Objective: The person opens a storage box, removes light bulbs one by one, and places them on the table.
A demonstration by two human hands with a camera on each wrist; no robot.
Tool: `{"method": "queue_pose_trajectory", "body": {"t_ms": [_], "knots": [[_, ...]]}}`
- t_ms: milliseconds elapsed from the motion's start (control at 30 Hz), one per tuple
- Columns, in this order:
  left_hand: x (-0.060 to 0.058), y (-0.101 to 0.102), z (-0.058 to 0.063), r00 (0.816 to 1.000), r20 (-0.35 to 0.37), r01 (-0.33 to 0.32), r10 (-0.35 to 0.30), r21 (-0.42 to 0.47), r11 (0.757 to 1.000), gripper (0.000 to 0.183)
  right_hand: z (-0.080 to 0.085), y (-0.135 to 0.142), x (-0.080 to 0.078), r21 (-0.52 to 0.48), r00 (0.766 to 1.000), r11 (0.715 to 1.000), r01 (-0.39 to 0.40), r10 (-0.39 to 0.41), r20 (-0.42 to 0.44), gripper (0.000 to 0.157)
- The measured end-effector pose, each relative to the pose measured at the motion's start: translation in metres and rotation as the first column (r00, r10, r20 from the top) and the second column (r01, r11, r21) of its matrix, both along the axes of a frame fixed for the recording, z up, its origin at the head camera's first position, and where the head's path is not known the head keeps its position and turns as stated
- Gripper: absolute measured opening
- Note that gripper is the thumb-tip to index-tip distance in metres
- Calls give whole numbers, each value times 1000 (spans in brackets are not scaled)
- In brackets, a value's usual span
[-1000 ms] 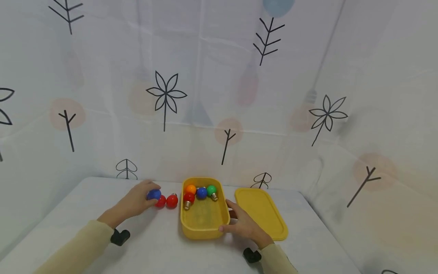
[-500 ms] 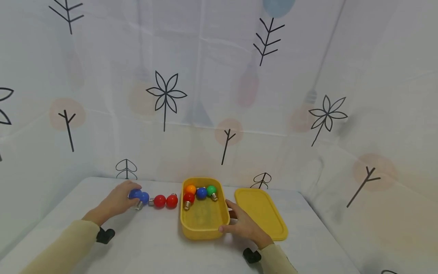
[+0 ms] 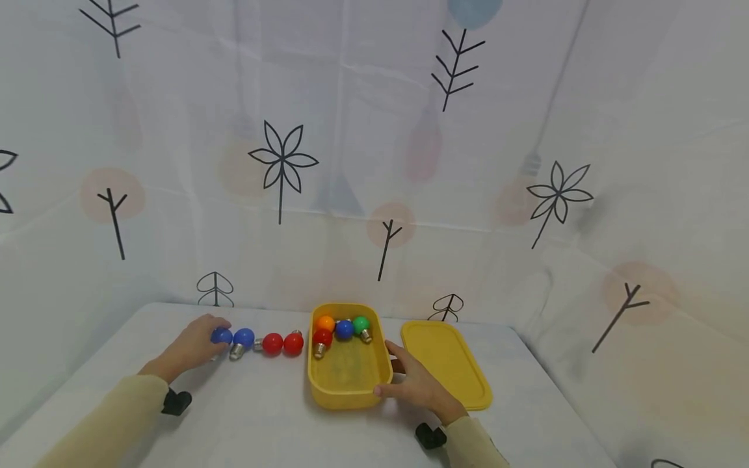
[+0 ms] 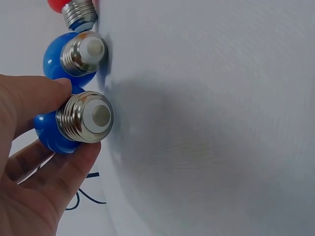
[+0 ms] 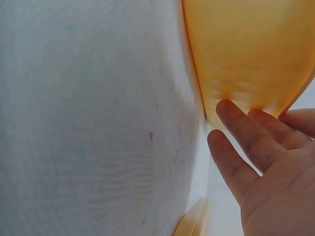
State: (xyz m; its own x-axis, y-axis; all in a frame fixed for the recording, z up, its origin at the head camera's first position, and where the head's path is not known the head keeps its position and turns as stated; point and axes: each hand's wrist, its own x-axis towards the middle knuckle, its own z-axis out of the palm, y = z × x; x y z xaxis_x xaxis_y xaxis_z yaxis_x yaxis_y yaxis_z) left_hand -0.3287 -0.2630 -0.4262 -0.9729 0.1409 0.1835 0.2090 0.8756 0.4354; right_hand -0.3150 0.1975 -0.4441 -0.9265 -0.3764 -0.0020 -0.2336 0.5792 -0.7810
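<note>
At the left end of a row of bulbs, my left hand (image 3: 190, 346) pinches a blue light bulb (image 4: 49, 132) between thumb and fingers, its metal screw base (image 4: 86, 117) facing the wrist camera. Right beside it lies a second blue light bulb (image 3: 243, 338). Two red light bulbs (image 3: 272, 344) continue the row toward the yellow box (image 3: 349, 394). My right hand (image 3: 418, 382) rests against the box's right side, fingers (image 5: 246, 129) extended along its wall. Inside the box, at its far end, lie orange, red, blue and green bulbs.
A yellow lid (image 3: 447, 364) lies flat on the white tabletop (image 3: 263, 422), to the right of the box. Behind the table hangs a white patterned cloth (image 3: 328, 260).
My left hand has carried the blue bulb leftward past the red ones and lowered it beside the other blue bulb. My right hand and the box have stayed put.
</note>
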Motion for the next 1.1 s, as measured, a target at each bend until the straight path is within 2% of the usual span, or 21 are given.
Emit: {"method": "queue_pose_trajectory", "body": {"t_ms": [267, 567, 967, 1100], "knots": [[-3, -5, -4, 1000, 19, 15, -15, 4, 1000, 46, 1, 0, 0, -4, 1000, 1000, -12, 12, -5, 102], [-3, -2, -4, 998, 53, -20, 20, -8, 1000, 48, 3, -1, 1, -2, 1000, 1000, -4, 4, 0, 103], [0, -5, -1, 1000, 26, -16, 17, -12, 1000, 49, 3, 0, 1, 5, 1000, 1000, 10, -10, 12, 103], [2, -8, 1, 999, 38, -35, 36, -23, 999, 51, 2, 0, 0, 3, 1000, 1000, 7, -7, 15, 103]]}}
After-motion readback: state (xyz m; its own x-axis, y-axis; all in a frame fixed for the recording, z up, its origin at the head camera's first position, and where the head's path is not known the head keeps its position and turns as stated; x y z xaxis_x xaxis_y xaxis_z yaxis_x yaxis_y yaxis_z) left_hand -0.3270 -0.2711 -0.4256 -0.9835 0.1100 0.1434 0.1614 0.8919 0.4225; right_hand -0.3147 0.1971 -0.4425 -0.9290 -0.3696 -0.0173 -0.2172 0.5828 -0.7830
